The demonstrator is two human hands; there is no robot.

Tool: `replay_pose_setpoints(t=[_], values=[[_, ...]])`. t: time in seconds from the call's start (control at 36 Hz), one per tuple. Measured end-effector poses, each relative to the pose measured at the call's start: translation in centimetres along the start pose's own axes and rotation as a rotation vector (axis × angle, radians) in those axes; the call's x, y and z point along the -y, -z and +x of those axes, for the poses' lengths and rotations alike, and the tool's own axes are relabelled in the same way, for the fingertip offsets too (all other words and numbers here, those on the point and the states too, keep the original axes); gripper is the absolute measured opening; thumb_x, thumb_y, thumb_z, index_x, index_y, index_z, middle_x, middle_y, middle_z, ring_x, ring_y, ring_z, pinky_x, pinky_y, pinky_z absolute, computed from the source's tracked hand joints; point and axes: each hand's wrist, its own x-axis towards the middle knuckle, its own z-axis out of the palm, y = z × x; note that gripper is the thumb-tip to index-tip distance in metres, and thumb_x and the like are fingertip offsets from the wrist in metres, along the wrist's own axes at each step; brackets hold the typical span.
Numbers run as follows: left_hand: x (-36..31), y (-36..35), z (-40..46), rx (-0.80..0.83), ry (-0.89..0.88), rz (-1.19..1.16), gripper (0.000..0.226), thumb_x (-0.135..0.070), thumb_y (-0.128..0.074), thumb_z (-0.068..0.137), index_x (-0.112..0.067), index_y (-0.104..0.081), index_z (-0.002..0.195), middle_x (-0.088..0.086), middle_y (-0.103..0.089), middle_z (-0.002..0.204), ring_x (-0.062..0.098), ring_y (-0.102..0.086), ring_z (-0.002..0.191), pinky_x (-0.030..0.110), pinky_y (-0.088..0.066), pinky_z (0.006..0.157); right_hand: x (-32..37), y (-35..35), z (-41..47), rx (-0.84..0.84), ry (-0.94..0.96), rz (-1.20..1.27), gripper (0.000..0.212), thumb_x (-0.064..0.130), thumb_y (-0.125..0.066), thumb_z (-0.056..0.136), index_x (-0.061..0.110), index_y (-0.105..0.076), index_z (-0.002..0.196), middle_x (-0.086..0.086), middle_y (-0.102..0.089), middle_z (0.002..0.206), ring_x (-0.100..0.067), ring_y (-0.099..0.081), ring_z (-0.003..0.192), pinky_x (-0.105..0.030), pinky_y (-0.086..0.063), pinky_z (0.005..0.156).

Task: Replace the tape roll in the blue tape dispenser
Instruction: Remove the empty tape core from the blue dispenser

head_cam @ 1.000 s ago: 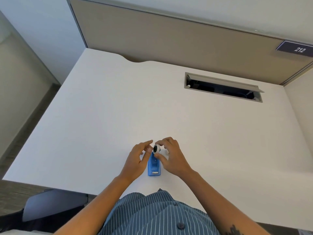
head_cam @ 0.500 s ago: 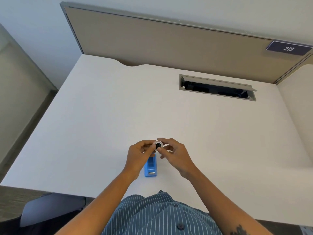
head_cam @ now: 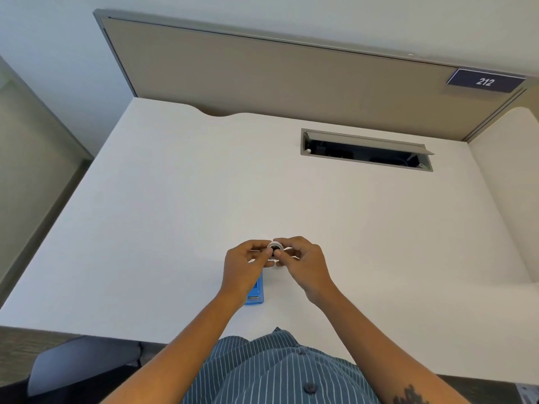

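A small white tape roll (head_cam: 274, 246) with a dark core is held up between the fingertips of both hands, a little above the white desk (head_cam: 175, 199). My left hand (head_cam: 243, 268) pinches it from the left and my right hand (head_cam: 303, 265) from the right. The blue tape dispenser (head_cam: 256, 293) lies flat on the desk just below the hands, near the front edge. My left hand covers its far end.
An open cable slot (head_cam: 366, 150) is set into the desk at the back right. A beige partition (head_cam: 291, 77) with a "212" sign (head_cam: 485, 81) runs along the back. A chair (head_cam: 78, 360) shows at the lower left.
Both hands have closed together on the tape roll and lifted it slightly away from the dispenser. The dispenser has stayed on the desk.
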Motion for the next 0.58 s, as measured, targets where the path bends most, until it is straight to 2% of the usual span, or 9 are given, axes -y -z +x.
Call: replay_pose_setpoints(t=[0.11, 0.31, 0.44, 0.5, 0.58], values=[[-0.1, -0.9, -0.1, -0.051, -0.016, 0.028, 0.012, -0.014, -0.079, 0.095, -0.016, -0.081, 0.107, 0.001, -0.083, 0.097, 0.020, -0.082, 0.080, 0.025, -0.066, 0.073, -0.1, 0.0, 0.1, -0.039, 0.001, -0.021, 0.024, 0.000, -0.077, 0.095, 0.018, -0.084, 0.109, 0.001, -0.075, 0.109, -0.013, -0.078, 0.081, -0.017, -0.061, 0.069], [-0.3, -1.7, 0.0, -0.068, -0.015, 0.030, 0.011, -0.014, -0.078, 0.096, -0.018, -0.081, 0.105, -0.001, -0.084, 0.093, 0.016, -0.082, 0.078, 0.016, -0.060, 0.066, 0.1, 0.5, 0.1, -0.069, -0.024, -0.005, 0.023, 0.006, -0.080, 0.094, 0.024, -0.083, 0.107, 0.003, -0.078, 0.107, -0.011, -0.079, 0.084, -0.014, -0.058, 0.069], [-0.1, -1.8, 0.0, -0.048, -0.055, 0.071, 0.014, -0.011, -0.077, 0.096, -0.015, -0.081, 0.110, -0.001, -0.083, 0.100, 0.015, -0.081, 0.082, 0.018, -0.061, 0.071, 0.0, 0.9, 0.1, -0.079, -0.103, 0.059, 0.022, 0.012, -0.084, 0.092, 0.024, -0.080, 0.110, -0.001, -0.084, 0.094, -0.014, -0.081, 0.090, -0.013, -0.056, 0.067], [0.0, -1.7, 0.0, -0.040, -0.064, 0.076, 0.016, -0.011, -0.077, 0.096, -0.014, -0.081, 0.111, -0.001, -0.083, 0.102, 0.014, -0.081, 0.083, 0.019, -0.062, 0.072, 0.1, 1.1, 0.2, -0.065, -0.115, 0.074, 0.023, 0.013, -0.086, 0.090, 0.024, -0.081, 0.110, 0.000, -0.084, 0.096, -0.017, -0.081, 0.094, -0.017, -0.058, 0.073], [0.2, -1.6, 0.1, -0.031, -0.070, 0.086, 0.016, -0.011, -0.076, 0.097, -0.016, -0.081, 0.111, -0.001, -0.083, 0.104, 0.014, -0.081, 0.086, 0.019, -0.063, 0.073, 0.0, 1.4, 0.3, -0.017, -0.135, 0.128, 0.028, 0.012, -0.089, 0.087, 0.020, -0.080, 0.112, -0.002, -0.084, 0.104, -0.023, -0.080, 0.102, -0.034, -0.064, 0.090]])
